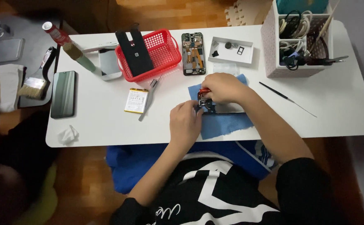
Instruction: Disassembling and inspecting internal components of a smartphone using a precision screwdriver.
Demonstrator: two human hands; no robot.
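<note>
On a blue cloth [225, 124] in the middle of the white table [340, 104] lies an opened phone [209, 106] with its circuit parts exposed. My left hand [185, 123] rests on the phone's left end and steadies it. My right hand [223, 87] is closed around a small red-handled screwdriver [204, 90], whose tip points down onto the phone's upper left part. Most of the phone is hidden under my two hands.
A red basket [161, 52] holds a black phone cover [134, 50]. Near it lie a phone battery [136, 100], tweezers [149, 98], another opened phone [193, 53], a white parts tray [231, 51], a dark phone [63, 94] and a thin probe [286, 98]. A white organizer [298, 39] stands at the back right.
</note>
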